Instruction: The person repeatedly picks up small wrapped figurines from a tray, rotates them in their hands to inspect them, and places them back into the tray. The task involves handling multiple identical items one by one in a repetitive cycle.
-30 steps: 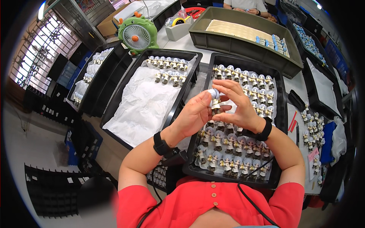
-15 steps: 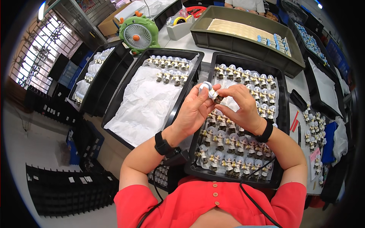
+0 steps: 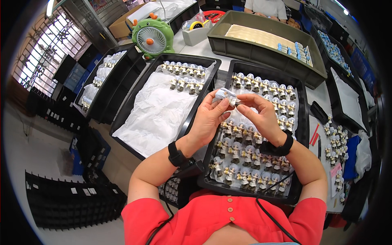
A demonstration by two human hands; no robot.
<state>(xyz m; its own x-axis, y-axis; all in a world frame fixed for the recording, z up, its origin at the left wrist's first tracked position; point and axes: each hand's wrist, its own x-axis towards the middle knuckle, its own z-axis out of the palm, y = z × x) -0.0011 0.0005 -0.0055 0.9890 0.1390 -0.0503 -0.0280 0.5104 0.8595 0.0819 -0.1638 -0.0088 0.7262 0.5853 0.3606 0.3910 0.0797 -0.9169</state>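
Note:
Above the left edge of the right-hand black tray (image 3: 300, 179), a small pale-haired figurine (image 3: 222, 94) is pinched between both my hands. My left hand (image 3: 206, 120) grips it by the head, thumb against fingers. The thumb and fingertips of my right hand (image 3: 264, 119) close on its dark lower end. The figurine lies tilted, its head toward the left; its front is partly hidden by my fingers. Rows of similar figurines (image 3: 234, 151) stand in the tray beneath my hands. Left of it, another black tray (image 3: 122, 141) is lined with white paper and has two rows of figurines along its far side.
A green fan (image 3: 151, 38) and a tape dispenser (image 3: 196, 34) stand beyond the trays. A deep olive bin (image 3: 265, 51) is at the back, with a person behind it. More figurines (image 3: 337, 141) and red sticks (image 3: 314, 134) lie at right. Black cables hang near my arms.
Between my fingers the figurine has turned, its head tipping further left. My right fingers have shifted slightly on its lower end. The trays have not visibly changed.

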